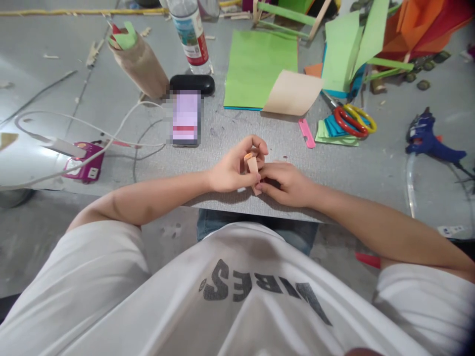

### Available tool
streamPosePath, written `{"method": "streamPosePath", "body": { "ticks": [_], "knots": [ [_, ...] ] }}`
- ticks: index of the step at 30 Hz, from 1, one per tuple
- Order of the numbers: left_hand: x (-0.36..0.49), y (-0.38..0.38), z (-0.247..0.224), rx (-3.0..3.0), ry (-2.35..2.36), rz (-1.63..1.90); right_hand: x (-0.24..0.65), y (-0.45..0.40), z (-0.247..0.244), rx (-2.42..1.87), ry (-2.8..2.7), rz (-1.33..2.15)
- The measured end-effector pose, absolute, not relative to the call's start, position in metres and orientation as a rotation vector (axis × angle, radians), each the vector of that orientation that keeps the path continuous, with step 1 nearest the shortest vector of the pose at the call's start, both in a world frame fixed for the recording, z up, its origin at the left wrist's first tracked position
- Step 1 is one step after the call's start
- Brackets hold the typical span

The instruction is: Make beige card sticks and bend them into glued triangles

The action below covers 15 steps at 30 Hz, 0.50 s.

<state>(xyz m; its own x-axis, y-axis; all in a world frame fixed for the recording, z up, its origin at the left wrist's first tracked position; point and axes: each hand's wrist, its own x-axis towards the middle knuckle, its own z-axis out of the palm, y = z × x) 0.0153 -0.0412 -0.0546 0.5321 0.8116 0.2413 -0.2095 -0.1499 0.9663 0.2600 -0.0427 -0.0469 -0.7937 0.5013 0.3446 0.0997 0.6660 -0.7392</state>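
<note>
Near the table's front edge, my left hand (pixel 234 165) pinches a narrow tan paper strip (pixel 253 168) between thumb and fingers. My right hand (pixel 287 184) closes its thumb and fingertips on the strip's lower right side. A small orange piece (pixel 248 156) shows at the strip's upper end, within the curl of my left fingers; I cannot make out how it is joined. The fingers partly hide the strip. Beyond my hands lie a curled tan paper sheet (pixel 293 94) and a pink cutter (pixel 306 133).
Green sheets (pixel 260 64), red-and-yellow scissors (pixel 351 121) and cut paper strips (pixel 334 131) lie ahead. A blue glue gun (pixel 432 136) rests at right. A phone (pixel 185 118), black case (pixel 192 85), bottle (pixel 190 37) and tan paper-wrapped holder (pixel 139 64) stand left, near a purple power adapter (pixel 85 160) with cables.
</note>
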Motion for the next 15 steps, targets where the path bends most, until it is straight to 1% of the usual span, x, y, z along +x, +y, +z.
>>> {"method": "streamPosePath", "body": {
  "ticks": [6, 11, 15],
  "knots": [
    [0.026, -0.041, -0.071, 1.416, 0.576, 0.992, 0.259, -0.044, -0.047, -0.57, -2.326, 0.919],
    [0.033, -0.037, -0.08, 1.446, 0.681, 1.144, 0.256, -0.044, -0.048, -0.64, -2.267, 0.992],
    [0.034, -0.038, -0.084, 1.429, 0.678, 1.158, 0.254, -0.044, -0.048, -0.6, -2.251, 0.994]
  ]
}}
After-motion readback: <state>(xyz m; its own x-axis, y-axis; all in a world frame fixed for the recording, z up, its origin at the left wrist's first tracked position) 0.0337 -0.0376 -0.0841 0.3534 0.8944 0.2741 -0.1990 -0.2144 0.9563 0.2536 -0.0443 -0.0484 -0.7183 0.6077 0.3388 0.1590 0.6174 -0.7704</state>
